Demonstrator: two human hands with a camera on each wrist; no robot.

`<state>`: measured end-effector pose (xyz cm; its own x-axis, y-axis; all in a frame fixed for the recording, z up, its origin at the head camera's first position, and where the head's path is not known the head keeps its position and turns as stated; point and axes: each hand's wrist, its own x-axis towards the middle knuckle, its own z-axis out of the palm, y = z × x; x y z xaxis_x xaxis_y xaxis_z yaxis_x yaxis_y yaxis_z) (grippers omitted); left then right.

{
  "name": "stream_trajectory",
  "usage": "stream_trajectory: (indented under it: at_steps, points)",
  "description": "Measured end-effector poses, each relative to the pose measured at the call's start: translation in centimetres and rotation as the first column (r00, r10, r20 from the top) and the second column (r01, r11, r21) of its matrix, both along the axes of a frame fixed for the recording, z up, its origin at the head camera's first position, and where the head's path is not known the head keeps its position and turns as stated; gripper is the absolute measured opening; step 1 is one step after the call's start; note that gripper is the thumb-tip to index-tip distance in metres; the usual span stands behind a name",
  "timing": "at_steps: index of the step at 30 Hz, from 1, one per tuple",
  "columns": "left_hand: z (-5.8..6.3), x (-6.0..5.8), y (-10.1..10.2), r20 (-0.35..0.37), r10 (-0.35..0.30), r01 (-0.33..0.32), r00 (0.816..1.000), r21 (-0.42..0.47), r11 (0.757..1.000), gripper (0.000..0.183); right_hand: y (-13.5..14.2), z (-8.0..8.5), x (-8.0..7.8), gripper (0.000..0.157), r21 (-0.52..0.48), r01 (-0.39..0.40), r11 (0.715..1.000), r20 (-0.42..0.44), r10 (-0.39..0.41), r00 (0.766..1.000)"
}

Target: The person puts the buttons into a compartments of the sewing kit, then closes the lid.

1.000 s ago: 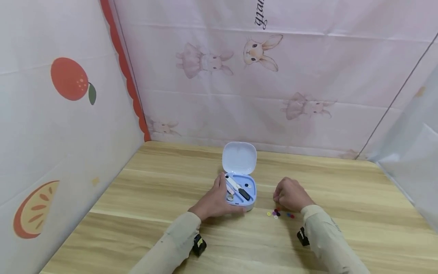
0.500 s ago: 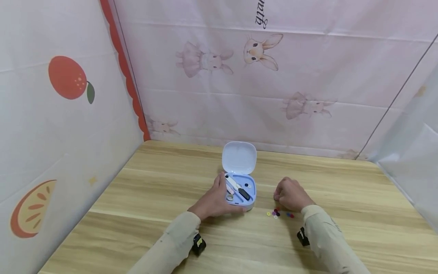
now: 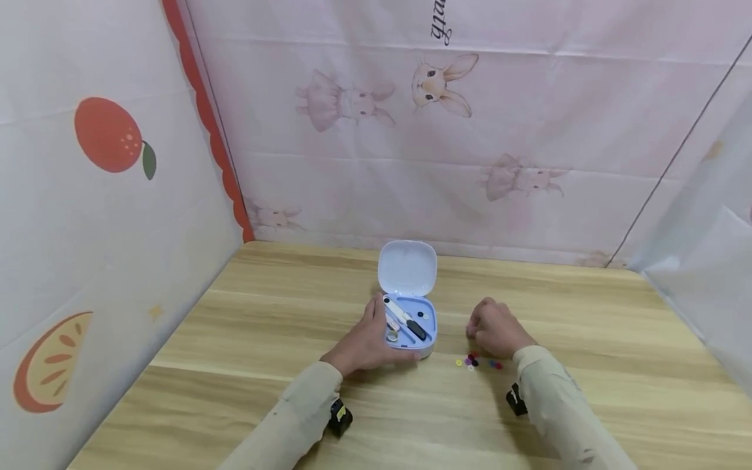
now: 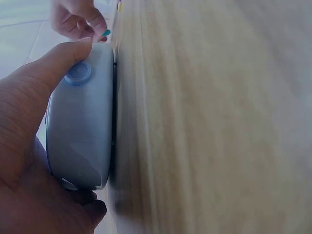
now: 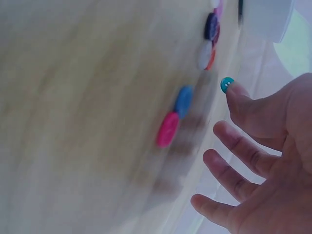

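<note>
My left hand [image 3: 367,343] grips the side of a light blue sewing box [image 3: 427,347], its thumb along the front by the round catch [image 4: 78,73]. The lid [image 3: 407,267] stands raised. Inside lie a white tool with a black handle [image 3: 417,329], a metal ring [image 3: 391,336], a black button [image 3: 420,314] and a white one. Right of the box, my right hand [image 3: 499,329] pinches a teal button [image 5: 227,84] at the thumb tip, its other fingers spread. Just below it on the table are a blue button [image 5: 184,101] and a pinkish-red button [image 5: 167,129].
A small cluster of buttons, with a yellow button [image 3: 459,363], a white button [image 3: 470,368] and several darker ones, lies between the hands on the wooden table [image 3: 235,326]. Printed cloth walls [image 3: 352,196] stand behind the table and at both sides.
The head view has shifted slightly, so everything appears a little up and to the left. Both hands, the box and the loose buttons otherwise stay much as they were.
</note>
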<state>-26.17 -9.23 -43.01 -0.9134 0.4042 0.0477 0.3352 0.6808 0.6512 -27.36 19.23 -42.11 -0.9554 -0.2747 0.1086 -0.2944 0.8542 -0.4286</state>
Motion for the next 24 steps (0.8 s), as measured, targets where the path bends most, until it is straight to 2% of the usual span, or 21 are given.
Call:
stream_trajectory:
  at_steps: [5,14,18,24]
  points:
    - [0.1,0.0,0.2,-0.017,-0.006,0.006,1.0,0.014,1.0,0.135,-0.3,0.6,0.0,0.019,-0.048,0.005,0.999,-0.039,-0.006,0.999]
    - [-0.2,0.2,0.5,0.016,-0.009,0.008,1.0,0.007,1.0,0.137,-2.1,1.5,-0.1,0.014,-0.128,0.014,0.992,-0.069,-0.023,0.997]
    - [0.1,0.1,0.4,0.009,-0.001,0.001,1.0,0.008,1.0,0.136,-3.3,2.0,-0.5,0.011,-0.168,0.012,0.986,-0.065,-0.023,0.998]
    - [0.7,-0.4,0.6,0.004,0.006,-0.006,1.0,-0.008,1.0,0.138,-4.5,2.9,-1.1,0.01,-0.171,0.019,0.985,-0.074,-0.032,0.997]
